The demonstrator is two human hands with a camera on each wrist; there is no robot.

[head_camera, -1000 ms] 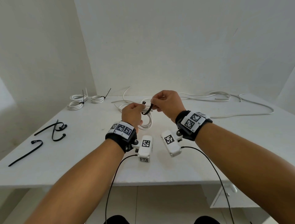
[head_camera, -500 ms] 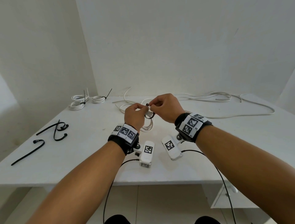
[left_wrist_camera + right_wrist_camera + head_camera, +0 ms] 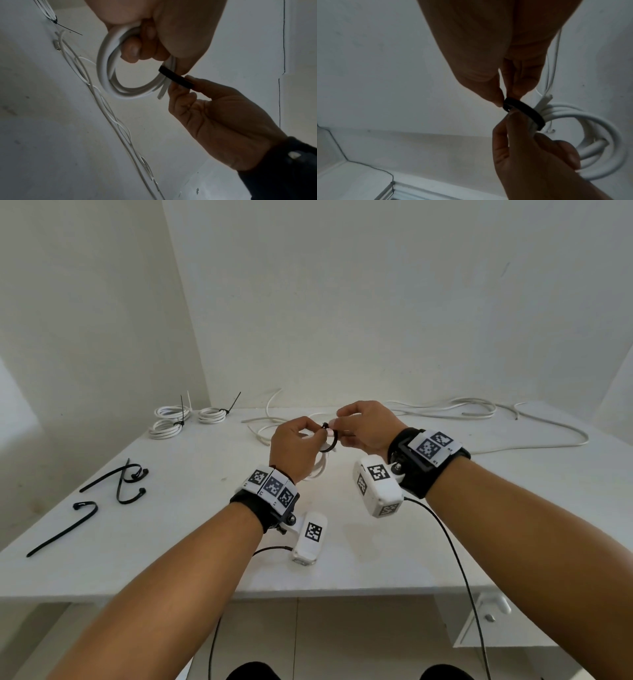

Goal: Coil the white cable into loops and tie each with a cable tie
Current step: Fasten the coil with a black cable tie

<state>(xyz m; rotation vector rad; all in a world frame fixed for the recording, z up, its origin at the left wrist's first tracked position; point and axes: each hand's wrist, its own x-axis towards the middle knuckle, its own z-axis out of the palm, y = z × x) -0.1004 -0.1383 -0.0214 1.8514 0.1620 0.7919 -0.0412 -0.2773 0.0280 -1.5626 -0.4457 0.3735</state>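
Observation:
My left hand (image 3: 317,436) grips a small coil of white cable (image 3: 106,67) above the middle of the table, fingers curled through the loops. A black cable tie (image 3: 330,440) wraps round one side of the coil (image 3: 590,135). My right hand (image 3: 337,428) pinches the end of the tie (image 3: 525,113) between thumb and fingertip, right against my left thumb. In the left wrist view the tie (image 3: 175,78) runs from the coil to the right hand (image 3: 185,83). The coil's cut end sticks out beside the tie.
Three tied white coils (image 3: 178,419) lie at the back left. Loose black ties (image 3: 120,481) lie near the table's left edge. Uncoiled white cable (image 3: 479,412) sprawls across the back and right. A white drawer unit (image 3: 486,621) stands below the table's front right.
The tie was an open curved strip in my right hand; now it is drawn into a loop round the coil. Both hands have come closer together.

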